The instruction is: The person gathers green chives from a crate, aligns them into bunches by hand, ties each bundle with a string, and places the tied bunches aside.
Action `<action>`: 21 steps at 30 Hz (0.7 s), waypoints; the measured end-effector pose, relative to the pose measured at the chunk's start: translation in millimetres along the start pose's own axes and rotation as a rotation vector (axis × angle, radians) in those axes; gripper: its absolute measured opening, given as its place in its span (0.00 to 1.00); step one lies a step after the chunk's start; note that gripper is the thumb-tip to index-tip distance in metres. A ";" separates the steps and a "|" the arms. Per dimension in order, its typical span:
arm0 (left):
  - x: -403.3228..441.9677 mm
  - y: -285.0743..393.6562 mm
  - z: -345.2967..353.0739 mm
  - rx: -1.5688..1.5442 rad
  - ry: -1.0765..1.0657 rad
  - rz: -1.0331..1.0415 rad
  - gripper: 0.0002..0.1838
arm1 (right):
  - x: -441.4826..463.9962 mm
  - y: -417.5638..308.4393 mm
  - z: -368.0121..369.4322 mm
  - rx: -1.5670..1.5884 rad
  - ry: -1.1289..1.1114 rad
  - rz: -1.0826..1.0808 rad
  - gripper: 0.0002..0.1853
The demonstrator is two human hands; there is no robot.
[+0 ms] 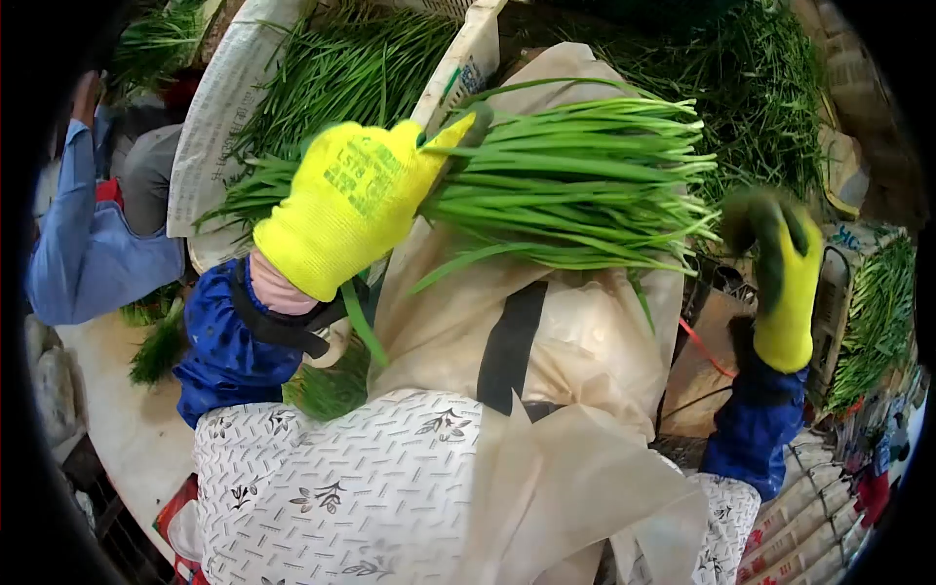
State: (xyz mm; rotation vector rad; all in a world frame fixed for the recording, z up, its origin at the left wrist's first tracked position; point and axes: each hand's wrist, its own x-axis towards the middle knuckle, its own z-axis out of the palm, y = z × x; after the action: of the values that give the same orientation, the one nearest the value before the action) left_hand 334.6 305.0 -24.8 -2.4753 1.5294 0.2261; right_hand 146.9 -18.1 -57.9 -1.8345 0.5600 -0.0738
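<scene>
My left hand (341, 210), in a yellow glove with a dark-coated palm, is closed around a thick bunch of garlic chives (585, 185). The pale cut ends point right, and the green leaves trail out behind the hand to the left. The bunch lies level above my lap, over a beige plastic apron (585, 336). Just right of the pale ends is my right hand (780, 273), gloved the same way. Its fingers bend toward the stems but are smeared by motion, so their grip cannot be made out. One loose leaf hangs below my left wrist.
A white-lined basket (200, 166) of chives stands at upper left. More loose greens (751, 107) are heaped at upper right, and a crate of greens (877, 322) is at far right. Another person in a blue sleeve (63, 214) sits at far left.
</scene>
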 end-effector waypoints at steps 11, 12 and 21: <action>27.4 63.1 -113.0 0.535 0.334 0.143 0.30 | -5.1 -6.7 104.3 1.672 -0.714 -0.023 0.34; 29.4 70.0 -116.2 0.498 0.348 0.162 0.28 | -5.2 -12.8 100.2 1.690 -0.608 -0.050 0.35; 62.3 138.8 -41.9 0.011 0.452 0.255 0.26 | 22.3 -7.1 55.5 1.476 0.035 -0.293 0.35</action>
State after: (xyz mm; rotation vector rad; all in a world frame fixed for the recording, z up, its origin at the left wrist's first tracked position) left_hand 238.8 180.0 -14.6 -2.4266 2.0125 -0.3248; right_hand 187.0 23.4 -75.3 -0.4458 0.1187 -0.5557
